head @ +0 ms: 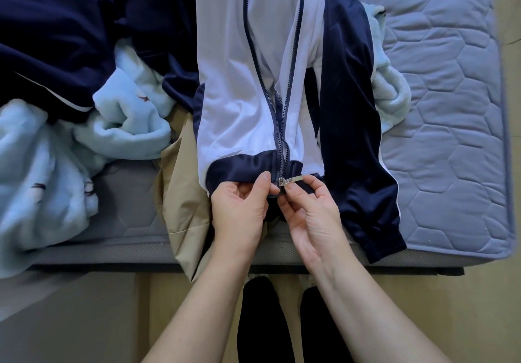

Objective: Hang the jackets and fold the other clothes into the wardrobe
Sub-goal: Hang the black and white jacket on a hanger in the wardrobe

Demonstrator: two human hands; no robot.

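Two pinches at the jacket (239,80) hem (239,171): my left hand (239,213) nips its limp, likely slippery cloth, my right hand (311,213) the zipper pull (294,179) (fiddly).

jacket (239,80): white, navy sleeves and hem
fleece (132,114): pale blue, small dark motifs
trousers (186,193): beige
mattress pad (451,109): grey-blue, hexagon quilting
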